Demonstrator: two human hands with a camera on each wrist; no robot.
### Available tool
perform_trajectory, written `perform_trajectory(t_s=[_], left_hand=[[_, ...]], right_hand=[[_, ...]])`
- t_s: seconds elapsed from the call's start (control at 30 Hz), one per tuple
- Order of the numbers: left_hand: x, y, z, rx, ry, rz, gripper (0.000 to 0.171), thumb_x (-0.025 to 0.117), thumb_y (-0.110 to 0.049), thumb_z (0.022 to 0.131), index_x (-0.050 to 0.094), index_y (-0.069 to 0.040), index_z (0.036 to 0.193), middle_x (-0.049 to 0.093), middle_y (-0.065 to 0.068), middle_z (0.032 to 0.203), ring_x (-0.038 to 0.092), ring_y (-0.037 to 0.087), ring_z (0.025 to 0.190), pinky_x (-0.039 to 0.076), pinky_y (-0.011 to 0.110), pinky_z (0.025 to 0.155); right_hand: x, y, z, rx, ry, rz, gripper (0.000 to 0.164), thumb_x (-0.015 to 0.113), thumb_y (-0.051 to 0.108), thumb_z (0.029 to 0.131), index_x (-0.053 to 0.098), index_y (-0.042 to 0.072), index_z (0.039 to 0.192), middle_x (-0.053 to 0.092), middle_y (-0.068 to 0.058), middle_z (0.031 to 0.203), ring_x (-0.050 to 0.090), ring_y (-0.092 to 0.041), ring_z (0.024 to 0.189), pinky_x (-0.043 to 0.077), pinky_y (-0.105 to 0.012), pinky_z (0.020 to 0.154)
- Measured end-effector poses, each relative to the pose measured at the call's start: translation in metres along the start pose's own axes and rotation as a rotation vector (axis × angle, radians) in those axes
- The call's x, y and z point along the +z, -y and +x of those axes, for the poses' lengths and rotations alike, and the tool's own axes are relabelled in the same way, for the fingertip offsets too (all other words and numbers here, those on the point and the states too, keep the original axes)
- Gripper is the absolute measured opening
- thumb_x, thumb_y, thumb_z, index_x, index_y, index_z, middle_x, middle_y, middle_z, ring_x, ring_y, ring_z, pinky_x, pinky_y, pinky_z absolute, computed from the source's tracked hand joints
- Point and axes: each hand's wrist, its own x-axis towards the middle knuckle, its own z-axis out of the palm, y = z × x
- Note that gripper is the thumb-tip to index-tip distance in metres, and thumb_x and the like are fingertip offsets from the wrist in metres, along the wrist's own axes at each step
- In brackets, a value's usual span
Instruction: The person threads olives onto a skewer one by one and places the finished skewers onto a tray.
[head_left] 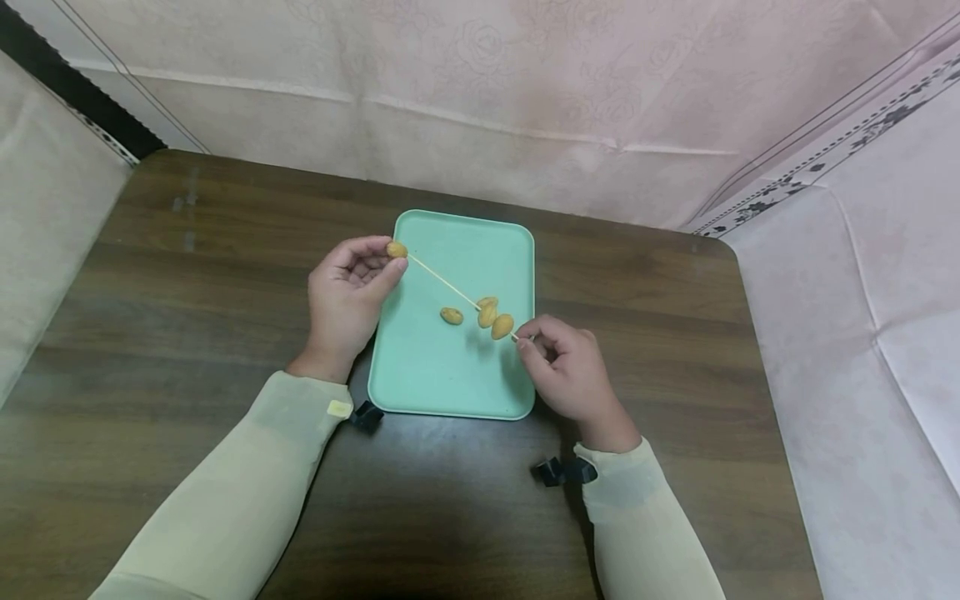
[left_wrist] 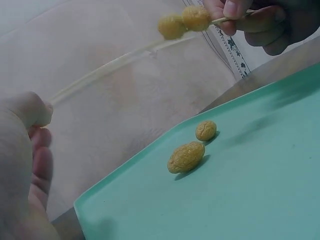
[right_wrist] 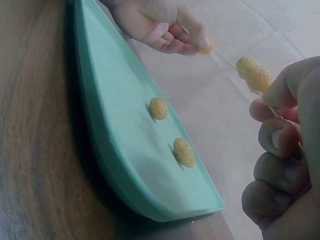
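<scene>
My left hand (head_left: pixel 348 292) pinches a small yellow-brown oval fruit (head_left: pixel 397 249) between thumb and finger, at the far end of a thin wooden skewer (head_left: pixel 442 280). Whether the tip has entered that fruit I cannot tell. My right hand (head_left: pixel 566 367) grips the skewer's other end with curled fingers. Two more wrinkled fruits (head_left: pixel 502 326) are threaded side by side close to the right hand, as the right wrist view also shows (right_wrist: pixel 254 75). Below the skewer, two loose fruits (left_wrist: pixel 186 157) (left_wrist: pixel 206 130) lie on the mint-green tray (head_left: pixel 442 387).
Under the tray is a dark wooden table (head_left: pixel 187 350). Pale patterned cloth (head_left: pixel 480 92) hangs behind the table and along its sides. A small black device (head_left: pixel 367 417) is at the left wrist, another (head_left: pixel 562 472) at the right wrist.
</scene>
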Motion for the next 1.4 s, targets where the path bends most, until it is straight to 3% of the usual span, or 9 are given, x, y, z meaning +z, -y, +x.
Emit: perform_trajectory(t_s=[0.2, 0.57, 0.83, 1.17, 1.4], left_hand=[[0.0006, 0.0006, -0.0017, -0.025, 0.008, 0.026, 0.033, 0.089, -0.010, 0.098, 0.080, -0.001, 0.129, 0.080, 0.009, 0.118, 0.079, 0.020, 0.102, 0.066, 0.023, 0.092], [0.0021, 0.0041, -0.0014, -0.005, -0.018, 0.058, 0.036, 0.090, -0.009, 0.097, 0.081, 0.000, 0.130, 0.082, 0.011, 0.119, 0.078, 0.021, 0.104, 0.066, 0.023, 0.093], [0.0010, 0.0051, -0.0012, 0.046, -0.032, 0.153, 0.026, 0.093, -0.013, 0.095, 0.087, -0.008, 0.120, 0.084, 0.008, 0.112, 0.079, 0.021, 0.098, 0.066, 0.023, 0.086], [0.0004, 0.0035, -0.0002, -0.041, -0.051, 0.180, 0.027, 0.094, -0.019, 0.095, 0.088, -0.011, 0.119, 0.084, 0.008, 0.111, 0.080, 0.020, 0.099, 0.066, 0.022, 0.087], [0.0028, 0.0034, -0.0012, -0.043, -0.059, 0.206, 0.026, 0.095, -0.020, 0.094, 0.089, -0.011, 0.118, 0.084, 0.008, 0.112, 0.081, 0.019, 0.098, 0.067, 0.023, 0.088]], right_hand=[[0.0000, -0.0012, -0.0012, -0.011, -0.002, 0.000, 0.008, 0.070, 0.006, 0.102, 0.079, 0.007, 0.101, 0.058, 0.006, 0.064, 0.048, -0.008, 0.056, 0.041, -0.025, 0.051], [-0.0003, -0.0029, -0.0025, -0.006, -0.005, -0.010, 0.009, 0.070, 0.006, 0.102, 0.079, 0.007, 0.101, 0.056, 0.006, 0.063, 0.046, -0.008, 0.055, 0.040, -0.025, 0.050], [0.0000, -0.0008, -0.0021, -0.014, 0.016, -0.038, 0.008, 0.071, 0.007, 0.103, 0.080, 0.008, 0.104, 0.052, 0.005, 0.065, 0.045, -0.010, 0.058, 0.040, -0.026, 0.052], [0.0042, 0.0020, 0.0007, -0.028, 0.030, -0.072, 0.009, 0.070, 0.008, 0.104, 0.079, 0.006, 0.105, 0.050, 0.005, 0.066, 0.045, -0.009, 0.057, 0.041, -0.026, 0.052], [0.0071, 0.0033, 0.0008, -0.019, 0.048, -0.068, 0.008, 0.071, 0.007, 0.104, 0.079, 0.005, 0.106, 0.052, 0.004, 0.068, 0.046, -0.009, 0.060, 0.043, -0.026, 0.054]])
